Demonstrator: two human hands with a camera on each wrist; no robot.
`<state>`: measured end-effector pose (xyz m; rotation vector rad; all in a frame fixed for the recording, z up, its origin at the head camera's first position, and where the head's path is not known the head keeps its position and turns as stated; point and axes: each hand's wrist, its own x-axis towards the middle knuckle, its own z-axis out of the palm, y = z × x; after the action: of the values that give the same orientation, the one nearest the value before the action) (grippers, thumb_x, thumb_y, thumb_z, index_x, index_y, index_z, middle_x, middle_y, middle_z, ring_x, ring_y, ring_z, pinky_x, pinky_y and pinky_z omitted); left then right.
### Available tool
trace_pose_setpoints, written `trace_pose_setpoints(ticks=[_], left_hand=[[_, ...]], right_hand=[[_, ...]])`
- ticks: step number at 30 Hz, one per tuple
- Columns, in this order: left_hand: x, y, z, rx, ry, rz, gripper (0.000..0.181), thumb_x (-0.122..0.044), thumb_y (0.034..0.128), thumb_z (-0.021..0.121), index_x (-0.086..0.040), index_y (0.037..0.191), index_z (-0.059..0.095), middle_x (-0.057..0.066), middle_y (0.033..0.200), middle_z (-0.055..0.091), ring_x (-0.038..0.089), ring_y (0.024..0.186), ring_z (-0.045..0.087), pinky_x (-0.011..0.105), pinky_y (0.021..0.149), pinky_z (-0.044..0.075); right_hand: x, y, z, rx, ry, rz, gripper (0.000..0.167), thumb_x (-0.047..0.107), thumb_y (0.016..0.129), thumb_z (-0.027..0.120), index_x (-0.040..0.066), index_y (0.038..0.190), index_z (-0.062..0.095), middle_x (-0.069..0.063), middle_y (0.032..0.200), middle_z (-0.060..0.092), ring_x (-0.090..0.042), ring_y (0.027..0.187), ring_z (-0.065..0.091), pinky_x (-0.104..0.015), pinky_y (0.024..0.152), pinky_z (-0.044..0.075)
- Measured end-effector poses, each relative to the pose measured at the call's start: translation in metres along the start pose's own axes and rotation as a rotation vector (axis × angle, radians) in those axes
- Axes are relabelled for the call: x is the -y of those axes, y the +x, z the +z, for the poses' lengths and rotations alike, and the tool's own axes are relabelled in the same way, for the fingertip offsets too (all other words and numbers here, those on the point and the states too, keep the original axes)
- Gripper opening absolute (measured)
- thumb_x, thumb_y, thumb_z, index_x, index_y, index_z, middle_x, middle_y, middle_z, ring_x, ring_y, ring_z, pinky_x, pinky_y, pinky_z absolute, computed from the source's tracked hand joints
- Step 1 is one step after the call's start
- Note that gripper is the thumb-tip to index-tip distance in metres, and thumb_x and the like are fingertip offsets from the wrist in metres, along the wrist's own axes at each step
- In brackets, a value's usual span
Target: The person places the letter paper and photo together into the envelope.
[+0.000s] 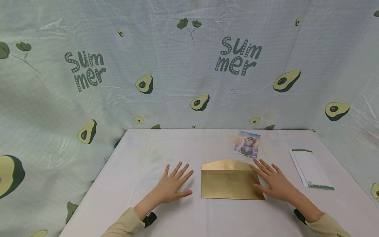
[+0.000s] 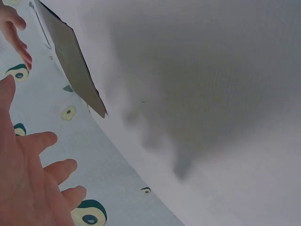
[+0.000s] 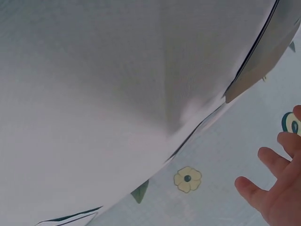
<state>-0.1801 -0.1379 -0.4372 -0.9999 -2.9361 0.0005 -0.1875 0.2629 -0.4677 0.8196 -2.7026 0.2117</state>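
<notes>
Gold envelope [image 1: 229,182], flap up, lies on the white table [image 1: 142,158] in my remote head view, left hand [image 1: 170,188] beside it, right hand [image 1: 274,184] overlapping its right end; both spread wide, gripping nothing. My left wrist view shows that palm empty; my right wrist view, likewise. I'd expect light, slick, easily creased paper, best pinched at the side edges.

The word "summer" [image 1: 238,56] twice, "sum" over "mer", on the avocado-patterned backdrop [image 1: 171,62]
</notes>
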Motion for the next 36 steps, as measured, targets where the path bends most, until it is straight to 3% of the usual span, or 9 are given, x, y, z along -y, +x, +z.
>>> trace_pose_setpoints(ticks=[13,20,24,31,33,36], left_hand=[[-0.013,0.011,0.004,0.018,0.046,0.129,0.066,-0.061,0.0862,0.034,-0.025,0.141,0.025,0.006,0.148,0.022,0.033,0.137,0.012,0.062,0.102,0.015],[-0.017,0.019,0.009,-0.019,0.091,0.19,0.065,-0.061,0.0858,0.036,-0.024,0.139,0.03,0.007,0.145,0.029,0.034,0.136,0.017,0.061,0.101,0.02],[-0.019,0.024,0.013,-0.023,0.111,0.211,0.066,-0.061,0.0857,0.035,-0.024,0.139,0.03,0.007,0.145,0.03,0.035,0.135,0.02,0.061,0.101,0.021],[-0.022,0.03,0.016,0.001,0.148,0.225,0.065,-0.062,0.0852,0.035,-0.026,0.139,0.03,0.005,0.145,0.03,0.034,0.135,0.021,0.059,0.102,0.021],[-0.023,0.032,0.016,-0.007,0.17,0.228,0.065,-0.062,0.085,0.035,-0.026,0.139,0.03,0.005,0.144,0.032,0.033,0.135,0.023,0.058,0.102,0.022],[-0.023,0.034,0.017,-0.014,0.19,0.232,0.065,-0.062,0.0847,0.037,-0.026,0.138,0.032,0.005,0.143,0.034,0.033,0.134,0.025,0.058,0.101,0.024]], right_hand=[[0.001,-0.001,0.005,-0.024,-0.019,-0.104,0.069,0.046,0.073,0.066,0.013,0.13,0.046,-0.01,0.141,0.035,-0.019,0.136,0.02,-0.057,0.091,0.028],[0.001,0.0,0.005,-0.03,-0.028,-0.156,0.07,0.047,0.071,0.068,0.011,0.127,0.049,-0.001,0.148,0.022,0.0,0.135,-0.011,-0.058,0.089,0.029],[0.001,0.0,0.006,-0.031,-0.034,-0.174,0.07,0.047,0.07,0.068,0.011,0.127,0.049,-0.003,0.147,0.026,-0.002,0.137,-0.006,-0.058,0.089,0.03],[0.001,0.0,0.009,-0.016,-0.042,-0.177,0.068,0.048,0.07,0.068,0.013,0.126,0.051,-0.012,0.138,0.04,-0.023,0.133,0.027,-0.058,0.089,0.03],[0.001,0.001,0.01,-0.012,-0.037,-0.174,0.068,0.048,0.07,0.068,0.013,0.125,0.051,-0.013,0.137,0.04,-0.02,0.136,0.02,-0.059,0.089,0.03],[0.0,0.001,0.011,-0.005,-0.031,-0.173,0.067,0.047,0.07,0.068,0.013,0.125,0.052,-0.014,0.136,0.041,-0.006,0.138,-0.003,-0.06,0.088,0.031]])
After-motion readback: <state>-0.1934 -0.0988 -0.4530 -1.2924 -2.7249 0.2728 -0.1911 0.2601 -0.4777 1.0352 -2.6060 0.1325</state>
